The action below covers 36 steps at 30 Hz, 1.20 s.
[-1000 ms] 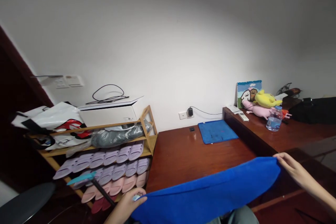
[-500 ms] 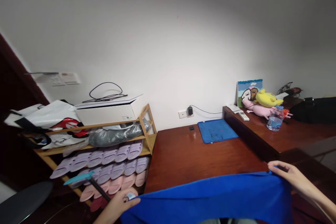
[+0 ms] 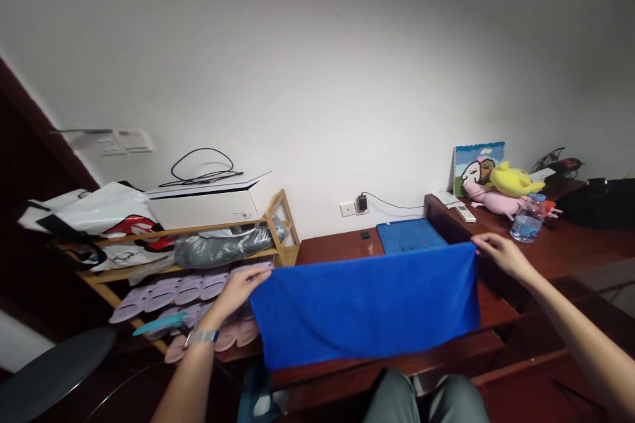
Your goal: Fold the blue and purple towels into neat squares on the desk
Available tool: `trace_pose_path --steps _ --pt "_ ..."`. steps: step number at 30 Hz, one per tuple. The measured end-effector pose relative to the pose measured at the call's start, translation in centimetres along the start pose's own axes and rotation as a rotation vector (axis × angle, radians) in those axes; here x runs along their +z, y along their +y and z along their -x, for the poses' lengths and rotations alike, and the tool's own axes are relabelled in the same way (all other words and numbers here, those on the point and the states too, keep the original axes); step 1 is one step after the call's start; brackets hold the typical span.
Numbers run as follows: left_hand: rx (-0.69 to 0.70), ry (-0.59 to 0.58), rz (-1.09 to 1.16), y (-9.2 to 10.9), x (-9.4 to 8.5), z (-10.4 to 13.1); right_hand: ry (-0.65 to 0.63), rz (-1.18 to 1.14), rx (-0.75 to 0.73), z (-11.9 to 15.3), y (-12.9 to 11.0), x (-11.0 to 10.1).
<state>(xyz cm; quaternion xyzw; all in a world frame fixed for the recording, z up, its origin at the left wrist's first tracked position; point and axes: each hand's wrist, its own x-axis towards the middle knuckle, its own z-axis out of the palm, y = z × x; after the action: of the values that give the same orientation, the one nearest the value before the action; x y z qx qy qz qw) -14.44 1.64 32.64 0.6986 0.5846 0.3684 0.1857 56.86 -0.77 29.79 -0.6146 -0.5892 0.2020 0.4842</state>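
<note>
A bright blue towel (image 3: 367, 307) hangs stretched out in front of me, above the near part of the brown wooden desk (image 3: 327, 249). My left hand (image 3: 243, 287) pinches its upper left corner. The upper right corner is between the fingers of my right hand (image 3: 499, 252). The towel's top edge is nearly straight and its lower edge hangs loose near the desk's front. Behind it, a second, folded blue cloth (image 3: 409, 236) lies flat at the back of the desk, partly hidden by the towel.
On the left stands a wooden rack (image 3: 285, 228) with purple and pink slippers, a white box (image 3: 208, 208) and bags. To the right, a raised desk holds a water bottle (image 3: 528, 219), plush toys (image 3: 510, 182) and a remote (image 3: 465, 213). A charger (image 3: 362, 202) is plugged into the wall.
Both hands have moved up and forward, drawing closer together, with the towel between them. The towel now hangs over the desk instead of low over my lap.
</note>
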Motion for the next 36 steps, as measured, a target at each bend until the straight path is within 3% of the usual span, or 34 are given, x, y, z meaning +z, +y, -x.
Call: trace_pose_path --steps 2,4,7,9,12,16,19,22,28,36 --pt "0.100 0.146 -0.053 0.7 -0.7 -2.2 0.136 -0.030 -0.045 -3.0 -1.0 0.7" --pt "0.182 0.258 -0.079 1.1 -1.2 -3.0 0.235 -0.058 -0.074 -4.7 -1.4 1.3" --pt "0.257 0.329 -0.082 0.2 -0.7 -1.6 0.288 -0.121 -0.095 -4.7 -0.7 2.0" --pt "0.262 0.330 -0.094 -1.7 0.6 0.6 0.274 -0.128 -0.092 -3.4 0.9 2.5" --pt "0.254 0.281 -0.141 -6.1 4.3 4.6 0.216 -0.086 -0.051 -0.3 5.4 4.1" --pt "0.215 0.136 -0.211 -12.1 11.6 10.3 0.095 -0.074 0.094 4.2 13.8 7.9" --pt "0.184 0.007 -0.282 -15.2 16.6 14.3 0.058 0.001 0.244 7.0 19.0 10.9" --pt "0.190 -0.058 -0.372 -17.0 19.4 17.4 0.062 0.067 0.321 9.2 21.8 12.7" --pt "0.217 -0.076 -0.475 -19.4 19.6 20.4 0.084 0.107 0.329 11.4 23.7 12.4" --pt "0.304 -0.093 -0.629 -20.2 18.4 21.2 0.106 0.190 0.082 13.7 26.1 11.9"
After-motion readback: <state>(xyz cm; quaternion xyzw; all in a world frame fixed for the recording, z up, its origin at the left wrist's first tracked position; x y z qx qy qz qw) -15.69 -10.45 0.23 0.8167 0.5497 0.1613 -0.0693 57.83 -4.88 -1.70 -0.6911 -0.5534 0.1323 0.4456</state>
